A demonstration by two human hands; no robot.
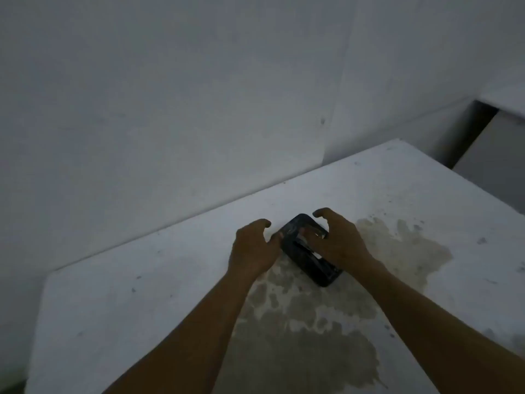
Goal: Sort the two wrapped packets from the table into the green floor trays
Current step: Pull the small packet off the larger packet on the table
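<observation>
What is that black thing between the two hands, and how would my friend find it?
Start at the big white table by the grey wall, then find the brownish stain spread across it. At the stain's far edge lie dark, glossy wrapped packets, between the left hand and right hand. They are the only black things on the pale tabletop.

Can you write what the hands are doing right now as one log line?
stage: reaching | left hand: open, at dark packets | right hand: open, over packets | packets: on stained white table | green trays: not in view
</observation>
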